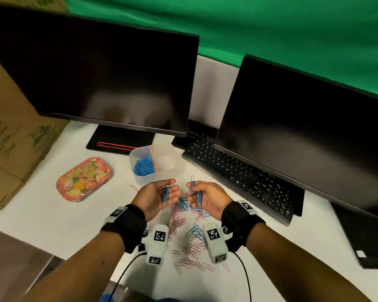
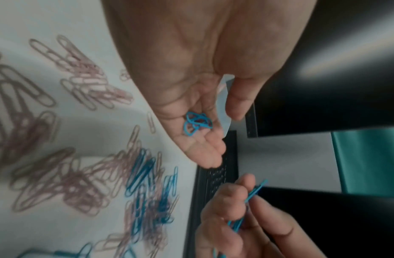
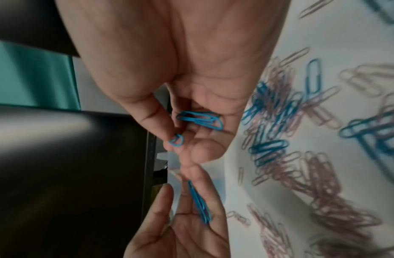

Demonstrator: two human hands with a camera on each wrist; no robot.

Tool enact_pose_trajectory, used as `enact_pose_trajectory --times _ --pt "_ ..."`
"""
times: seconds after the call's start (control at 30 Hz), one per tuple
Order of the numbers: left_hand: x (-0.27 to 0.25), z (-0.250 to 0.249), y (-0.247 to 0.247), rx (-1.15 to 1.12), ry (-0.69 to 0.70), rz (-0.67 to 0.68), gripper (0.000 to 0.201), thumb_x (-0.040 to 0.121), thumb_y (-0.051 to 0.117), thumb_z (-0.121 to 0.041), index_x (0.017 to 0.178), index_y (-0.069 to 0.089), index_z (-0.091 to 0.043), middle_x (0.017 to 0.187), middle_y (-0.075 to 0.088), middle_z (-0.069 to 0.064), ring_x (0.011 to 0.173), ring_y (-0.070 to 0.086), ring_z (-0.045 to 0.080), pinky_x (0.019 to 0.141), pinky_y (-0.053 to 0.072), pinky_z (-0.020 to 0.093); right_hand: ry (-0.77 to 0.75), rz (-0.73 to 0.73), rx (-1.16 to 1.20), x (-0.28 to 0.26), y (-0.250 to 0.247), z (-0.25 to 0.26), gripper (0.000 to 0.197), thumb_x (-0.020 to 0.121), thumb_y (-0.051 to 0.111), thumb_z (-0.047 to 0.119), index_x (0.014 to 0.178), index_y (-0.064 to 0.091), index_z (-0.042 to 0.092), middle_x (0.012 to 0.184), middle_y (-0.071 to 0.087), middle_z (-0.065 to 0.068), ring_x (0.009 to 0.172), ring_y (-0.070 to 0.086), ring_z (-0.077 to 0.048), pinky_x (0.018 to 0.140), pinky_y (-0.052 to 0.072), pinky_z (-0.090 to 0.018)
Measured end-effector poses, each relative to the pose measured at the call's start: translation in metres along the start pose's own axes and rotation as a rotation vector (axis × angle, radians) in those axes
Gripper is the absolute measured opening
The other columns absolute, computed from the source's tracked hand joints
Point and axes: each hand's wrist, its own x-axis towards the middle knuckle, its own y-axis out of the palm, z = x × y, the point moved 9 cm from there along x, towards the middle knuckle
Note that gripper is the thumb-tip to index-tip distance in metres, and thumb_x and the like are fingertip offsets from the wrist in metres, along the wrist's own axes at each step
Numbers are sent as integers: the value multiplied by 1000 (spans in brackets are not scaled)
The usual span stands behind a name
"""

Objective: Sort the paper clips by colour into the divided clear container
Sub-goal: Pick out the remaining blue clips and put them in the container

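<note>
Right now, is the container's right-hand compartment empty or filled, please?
Empty, apparently: the divided container shows blue clips only left of its divider.

Blue clips (image 1: 166, 194) lie in the left hand (image 1: 159, 198); more blue clips (image 1: 195, 192) are in the right hand (image 1: 205, 199). On the white desk (image 1: 74, 214) at 6 o'clock from the hands lie pink clips (image 1: 179, 219) mixed with a few blue ones (image 1: 194, 232). At 12 o'clock the clear tub (image 1: 155, 162) holds a blue heap (image 1: 143, 166) beside an orange-red divider (image 1: 152, 159). At 9 o'clock sits a tin (image 1: 84, 179) with a pink, yellow and green floral pattern. Wrist straps (image 1: 127, 223) are black, their markers (image 1: 159, 236) black-and-white squares. Monitors (image 1: 96, 79) and keyboard (image 1: 238, 177) are black; the backdrop (image 1: 271, 29) green; the box (image 1: 11, 131) brown.
</note>
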Motion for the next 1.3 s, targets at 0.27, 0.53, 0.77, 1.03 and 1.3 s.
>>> enact_pose_trajectory --times 0.27,0.53,0.77,1.03,1.3 --pt "-3 -66 -29 -28 123 -62 45 97 44 -44 114 59 -4 107 64 17 95 64 26 80 56 35 1 9 -203 40 71 30 11 89 58 9 94 65 1 77 64 -14 64 61 -22 56 55 -30" --pt "1 -112 -49 74 199 -256 48 93 51 -46 123 54 -8 110 60 14 89 62 22 70 50 33 30 -83 -284 75 127 61 7 90 48 3 88 54 5 76 47 -15 61 49 -20 54 44 -26" --pt "3 -122 -57 190 248 -353 52 94 52 -43 133 50 -9 125 50 11 121 47 26 100 40 40 -30 -162 -390 85 118 70 22 90 53 5 105 62 -7 103 64 -25 103 63 -37 104 44 -46" --pt "-8 -92 -13 811 482 -206 21 86 58 -2 77 68 -19 80 68 0 70 60 12 66 46 24 -191 -192 -829 38 29 60 21 91 50 2 96 69 9 76 64 -1 64 59 -13 54 47 -17" --pt "0 33 26 1542 341 65 9 77 61 -15 78 68 -21 84 71 -4 81 66 16 75 52 24 -41 -230 -1432 -12 -58 -22 11 81 55 26 81 66 27 92 72 0 89 67 -21 74 48 -20"
